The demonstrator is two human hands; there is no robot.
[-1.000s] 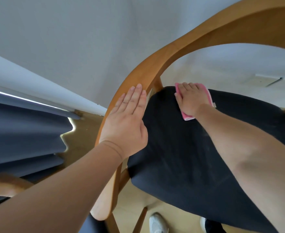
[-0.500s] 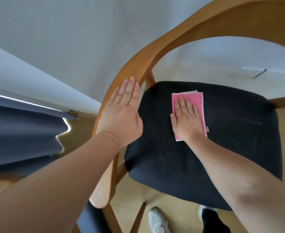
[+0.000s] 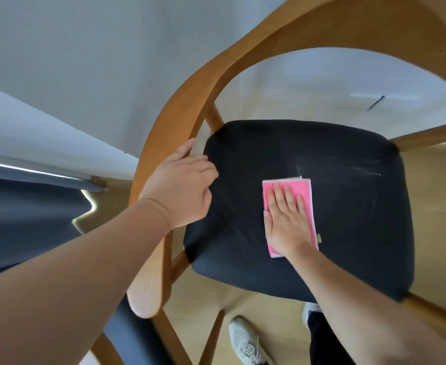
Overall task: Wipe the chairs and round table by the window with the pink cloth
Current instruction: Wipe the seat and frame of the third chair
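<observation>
Head view: pink cloth (image 3: 305, 196), prob. soft & light, lies mid seat (image 3: 348, 219) under yr flat right hand (image 3: 286, 222), so push w/ whole palm while yr left hand (image 3: 179, 191) grips the chair's wood arm (image 3: 163, 133).

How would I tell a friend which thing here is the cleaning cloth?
Find the wooden chair with the curved back and look at its black seat. Near the seat's middle a flat rectangular cloth lies under the right hand. It is the only bright pink thing there, against dark fabric and tan wood.
</observation>
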